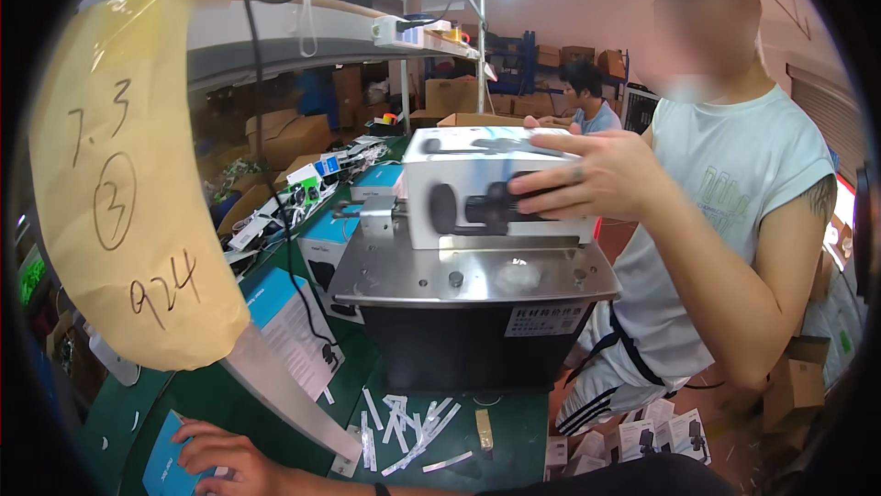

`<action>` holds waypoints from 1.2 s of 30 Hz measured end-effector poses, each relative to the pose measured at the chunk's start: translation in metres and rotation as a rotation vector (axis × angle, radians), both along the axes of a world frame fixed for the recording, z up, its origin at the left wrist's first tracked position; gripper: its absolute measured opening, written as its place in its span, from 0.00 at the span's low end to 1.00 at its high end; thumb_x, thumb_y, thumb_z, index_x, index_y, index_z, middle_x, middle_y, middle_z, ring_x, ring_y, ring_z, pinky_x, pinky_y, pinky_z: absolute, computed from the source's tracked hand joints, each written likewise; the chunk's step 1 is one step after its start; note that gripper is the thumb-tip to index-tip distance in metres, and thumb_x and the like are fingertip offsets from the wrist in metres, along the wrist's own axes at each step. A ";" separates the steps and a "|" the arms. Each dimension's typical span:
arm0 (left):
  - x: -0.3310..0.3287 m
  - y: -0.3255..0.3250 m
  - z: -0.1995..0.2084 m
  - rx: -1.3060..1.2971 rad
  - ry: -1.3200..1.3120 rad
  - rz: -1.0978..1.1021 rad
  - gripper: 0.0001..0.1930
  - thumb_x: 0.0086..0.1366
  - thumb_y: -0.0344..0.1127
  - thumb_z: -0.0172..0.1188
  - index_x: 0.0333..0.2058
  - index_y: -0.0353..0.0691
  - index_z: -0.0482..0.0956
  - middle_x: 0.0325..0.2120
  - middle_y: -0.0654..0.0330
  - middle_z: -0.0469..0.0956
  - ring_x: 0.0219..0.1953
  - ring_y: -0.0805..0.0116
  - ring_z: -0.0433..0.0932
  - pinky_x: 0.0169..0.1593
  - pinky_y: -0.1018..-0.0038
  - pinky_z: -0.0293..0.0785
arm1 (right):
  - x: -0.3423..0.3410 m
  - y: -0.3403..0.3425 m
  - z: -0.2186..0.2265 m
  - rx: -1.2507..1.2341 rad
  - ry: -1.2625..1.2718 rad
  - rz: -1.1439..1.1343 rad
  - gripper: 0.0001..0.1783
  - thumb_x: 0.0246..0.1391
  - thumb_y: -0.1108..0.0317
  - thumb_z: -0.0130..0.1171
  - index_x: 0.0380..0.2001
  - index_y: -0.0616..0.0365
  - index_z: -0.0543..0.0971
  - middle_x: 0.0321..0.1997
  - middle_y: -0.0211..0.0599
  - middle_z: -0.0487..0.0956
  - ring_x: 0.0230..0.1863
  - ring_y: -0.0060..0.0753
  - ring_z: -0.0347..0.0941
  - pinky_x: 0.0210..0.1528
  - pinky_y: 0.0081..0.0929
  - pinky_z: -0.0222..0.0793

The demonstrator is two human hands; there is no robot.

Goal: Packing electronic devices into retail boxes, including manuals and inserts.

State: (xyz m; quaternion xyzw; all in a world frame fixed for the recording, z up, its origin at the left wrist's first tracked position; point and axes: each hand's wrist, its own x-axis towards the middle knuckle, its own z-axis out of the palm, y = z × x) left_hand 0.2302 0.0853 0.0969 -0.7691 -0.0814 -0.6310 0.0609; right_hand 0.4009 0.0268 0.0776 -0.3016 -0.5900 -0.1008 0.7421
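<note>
My right hand (229,461) reaches in from the lower edge toward the left, a dark band at its wrist. Its fingers curl over a blue-and-white box (163,459) at the near left of the green table. Much of that box lies under the hand or out of frame. My left hand is not in view. Ahead, a co-worker's hand (596,175) grips a white box (427,170) printed with a black device. This box is on or just over the steel top (477,280) of a black machine (450,349).
White strips (408,432) lie scattered before the machine. A yellow paper sheet (138,175) hangs on a post at the left. Beside the machine lies another blue-and-white box (284,326), under a dangling black cable (275,184). More boxes (661,436) sit low at the right.
</note>
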 end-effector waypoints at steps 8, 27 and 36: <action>0.011 0.033 -0.006 -0.700 -0.256 -0.453 0.17 0.72 0.34 0.59 0.50 0.22 0.77 0.50 0.42 0.79 0.51 0.51 0.79 0.59 0.59 0.73 | 0.005 0.007 0.006 -0.142 0.167 0.013 0.09 0.49 0.78 0.68 0.32 0.63 0.77 0.39 0.40 0.80 0.55 0.49 0.73 0.61 0.44 0.66; 0.016 0.011 0.006 -0.347 -0.104 -0.342 0.15 0.75 0.32 0.52 0.43 0.21 0.80 0.47 0.38 0.81 0.51 0.45 0.81 0.57 0.58 0.76 | -0.003 -0.016 0.024 -0.127 0.138 -0.092 0.07 0.56 0.74 0.65 0.31 0.64 0.77 0.38 0.36 0.80 0.52 0.45 0.73 0.64 0.43 0.64; 0.017 0.020 0.001 -0.139 -0.085 -0.309 0.14 0.73 0.31 0.54 0.45 0.23 0.81 0.46 0.39 0.81 0.50 0.42 0.81 0.58 0.56 0.75 | 0.003 -0.016 0.014 -0.175 0.066 -0.102 0.07 0.54 0.73 0.67 0.33 0.64 0.79 0.43 0.41 0.81 0.61 0.51 0.70 0.64 0.45 0.64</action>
